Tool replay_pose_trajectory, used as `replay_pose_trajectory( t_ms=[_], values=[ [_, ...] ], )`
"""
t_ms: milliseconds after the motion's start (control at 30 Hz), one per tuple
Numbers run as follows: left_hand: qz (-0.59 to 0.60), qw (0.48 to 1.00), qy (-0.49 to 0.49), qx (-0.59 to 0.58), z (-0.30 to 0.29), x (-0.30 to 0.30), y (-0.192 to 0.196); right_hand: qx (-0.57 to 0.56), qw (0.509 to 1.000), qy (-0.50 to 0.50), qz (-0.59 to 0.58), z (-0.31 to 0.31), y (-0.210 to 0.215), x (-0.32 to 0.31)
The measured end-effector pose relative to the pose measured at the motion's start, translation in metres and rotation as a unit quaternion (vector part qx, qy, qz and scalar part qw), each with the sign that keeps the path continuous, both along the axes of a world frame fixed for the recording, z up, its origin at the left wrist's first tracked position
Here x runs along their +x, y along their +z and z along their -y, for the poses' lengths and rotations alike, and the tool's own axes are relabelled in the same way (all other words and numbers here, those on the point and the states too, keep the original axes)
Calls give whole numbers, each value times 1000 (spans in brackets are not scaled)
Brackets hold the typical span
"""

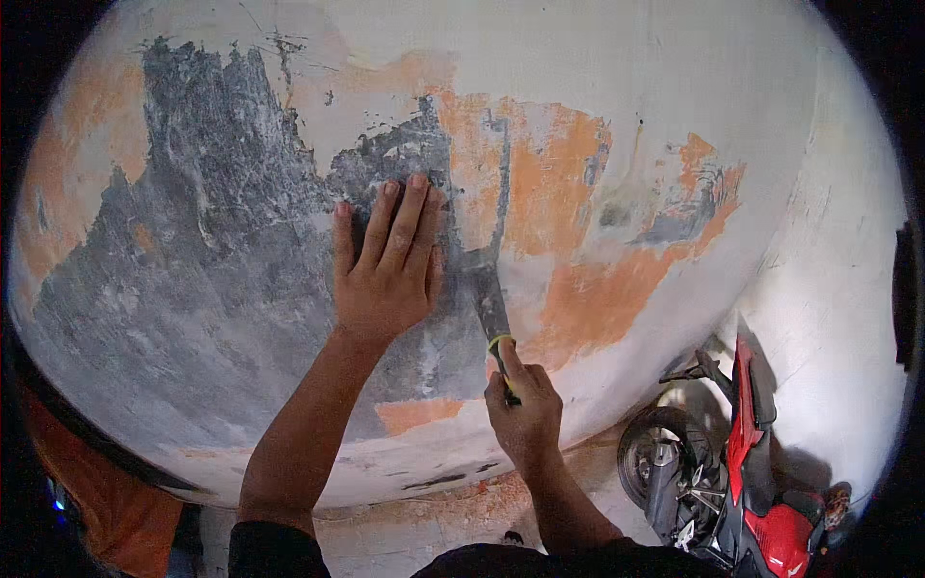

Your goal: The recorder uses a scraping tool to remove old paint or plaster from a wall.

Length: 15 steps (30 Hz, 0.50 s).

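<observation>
A wall (pixel 540 48) with patches of bare grey, orange and off-white paint fills most of the head view. Flat against its grey patch rests my left hand (pixel 388 260), fingers stretched upward. To the right and lower, my right hand (pixel 527 409) grips the dark handle of a paint scraper (pixel 491 301) with a yellow-green ring. The scraper points up, its wide blade against the wall at the border between grey and pale paint. My right fingers wrap the handle and partly hide it.
A red and black motorcycle (pixel 756 462) stands at the lower right beside a pale wall (pixel 829 318). Paint flakes and dust lie on the floor (pixel 405 539) along the wall's foot. Orange cloth (pixel 116 501) shows at the lower left.
</observation>
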<state>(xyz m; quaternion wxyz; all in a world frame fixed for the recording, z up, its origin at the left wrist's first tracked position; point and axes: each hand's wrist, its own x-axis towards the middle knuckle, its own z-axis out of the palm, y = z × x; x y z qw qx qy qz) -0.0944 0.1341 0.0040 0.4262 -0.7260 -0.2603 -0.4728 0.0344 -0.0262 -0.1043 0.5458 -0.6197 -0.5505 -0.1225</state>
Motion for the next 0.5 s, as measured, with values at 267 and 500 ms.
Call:
replay_pose_trajectory(
  t_ms=[267,500],
  values=[
    [-10,1000,10,-14,-5,-6,-4,20,999,-3,27,-11,77,6],
    [-8,1000,0,-15,-2,-1,-3,-21,1000,-5,8,12,41,0]
  ],
)
